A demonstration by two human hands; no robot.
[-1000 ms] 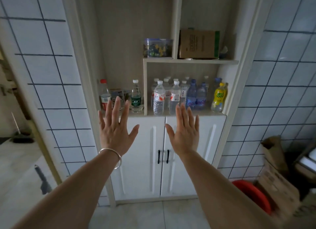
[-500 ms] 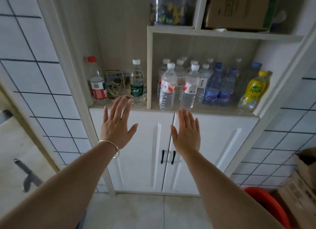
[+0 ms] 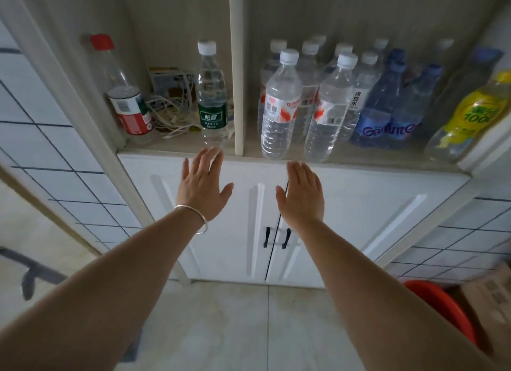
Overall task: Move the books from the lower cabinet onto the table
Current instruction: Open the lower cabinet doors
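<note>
The lower cabinet (image 3: 359, 221) is white with two doors, both closed, and two black handles (image 3: 276, 237) at the middle seam. No books show; whatever is inside is hidden behind the doors. My left hand (image 3: 203, 188), with a silver bangle on the wrist, is held out flat with straight fingers in front of the left door's top. My right hand (image 3: 302, 195) is held out the same way in front of the seam and right door. Neither hand holds anything, and both are above the handles.
On the open shelf above the doors stand several water bottles (image 3: 279, 105), a red-capped bottle (image 3: 125, 94), a green-labelled bottle (image 3: 211, 96), a yellow drink bottle (image 3: 470, 116) and tangled cables (image 3: 171, 113). A red basin (image 3: 439, 307) and a cardboard box (image 3: 495, 296) sit on the floor at right.
The view has moved closer to the cabinet and tipped down. Both hands stay flat and open and now sit nearer the doors, just under the shelf edge.
</note>
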